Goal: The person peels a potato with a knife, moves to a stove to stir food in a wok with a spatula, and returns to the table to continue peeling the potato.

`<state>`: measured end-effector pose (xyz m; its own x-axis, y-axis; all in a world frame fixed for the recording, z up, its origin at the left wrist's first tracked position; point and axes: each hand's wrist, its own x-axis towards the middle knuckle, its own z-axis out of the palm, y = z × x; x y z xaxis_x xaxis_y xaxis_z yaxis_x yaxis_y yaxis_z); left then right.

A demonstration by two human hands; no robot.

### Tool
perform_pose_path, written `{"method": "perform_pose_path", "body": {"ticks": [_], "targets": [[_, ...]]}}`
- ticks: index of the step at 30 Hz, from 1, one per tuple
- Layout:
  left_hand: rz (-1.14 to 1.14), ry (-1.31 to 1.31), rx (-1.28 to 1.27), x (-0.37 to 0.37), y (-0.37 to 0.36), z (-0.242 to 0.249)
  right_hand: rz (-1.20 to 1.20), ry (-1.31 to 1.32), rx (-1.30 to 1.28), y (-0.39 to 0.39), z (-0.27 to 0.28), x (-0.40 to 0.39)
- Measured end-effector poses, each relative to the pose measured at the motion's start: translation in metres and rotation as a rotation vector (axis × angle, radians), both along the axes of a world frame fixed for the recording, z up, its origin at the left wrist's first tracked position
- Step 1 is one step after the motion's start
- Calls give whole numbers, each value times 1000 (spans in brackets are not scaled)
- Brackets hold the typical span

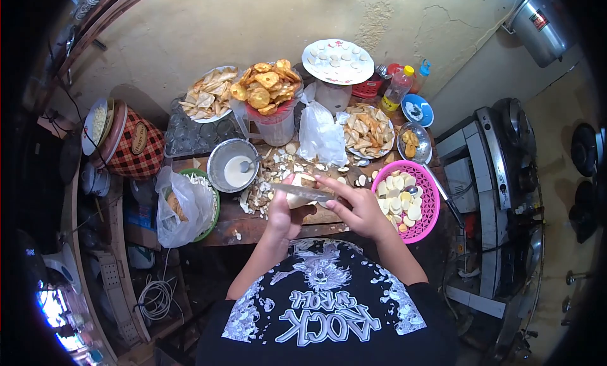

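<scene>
My left hand (282,215) is wrapped round a pale, partly peeled tuber (295,200) above the table's front part. In my right hand (363,211) is a knife (302,192), its blade lying across the tuber, fingers closed about the handle end. Peelings (256,195), brown and white, are scattered on the wooden table under and left of my hands. Close to my right hand stands a pink basket (432,206) holding pale round slices (397,201) and a spoon. Left of my hands, a metal pot (218,176) contains white batter and a ladle.
Behind my hands are a white plastic bag (321,135), a tall container of fried chips (265,91), and plates of folded triangular wrappers (368,129). A skimmer (414,144) lies right, near the stove (493,157). A green basin (215,217) with a bag sits left.
</scene>
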<state>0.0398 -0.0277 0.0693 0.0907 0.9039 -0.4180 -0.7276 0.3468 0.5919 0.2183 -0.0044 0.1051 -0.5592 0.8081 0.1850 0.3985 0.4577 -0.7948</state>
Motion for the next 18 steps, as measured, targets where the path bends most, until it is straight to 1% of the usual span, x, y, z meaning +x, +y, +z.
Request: {"method": "perform_pose_path", "body": {"ticks": [1,2,4,5,8,11,14,15,18], "targets": [[0,-43,-45,0,1,8,-2,76,-66,-1,-2,0],[-4,-52,-25,0,1,10,-5,153,-131,-1,-3,1],[-12,-68,16,0,1,11,-20,204,-303,-3,3,3],[-8,-77,41,-1,0,9,-38,146,-373,-4,5,4],[88,-14,104,3,-1,10,-33,300,-311,-8,0,-5],[181,149,232,9,4,4,-84,370,-384,-13,-2,-10],[203,93,221,11,1,11,-134,282,-298,-18,5,-14],[229,60,203,13,0,10,-140,203,-231,-17,-3,-13],[223,35,152,11,2,3,-124,11,-55,-18,5,-13]]}}
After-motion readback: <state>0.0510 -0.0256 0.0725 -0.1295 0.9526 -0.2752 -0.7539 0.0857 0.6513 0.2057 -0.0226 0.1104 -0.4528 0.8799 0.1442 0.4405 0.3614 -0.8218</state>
